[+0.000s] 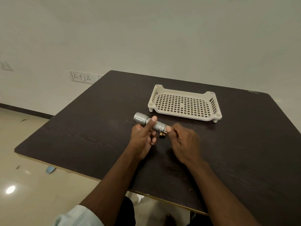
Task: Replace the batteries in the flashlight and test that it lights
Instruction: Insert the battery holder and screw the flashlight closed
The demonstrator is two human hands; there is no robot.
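Observation:
A silver metal flashlight [141,119] is held a little above the dark table [97,128], head pointing far left, tail toward the right. My left hand [143,139] grips its barrel, thumb laid over the top. My right hand [184,141] pinches the tail end of the flashlight with thumb and fingertips. A small dark battery with a gold end [162,136] lies on the table just under the tail, partly hidden by my fingers.
A cream perforated plastic tray [210,117] stands on the table beyond the hands, to the right, with nothing in it. The table's left edge drops to a tiled floor. Wall sockets [80,77] sit on the wall at the left.

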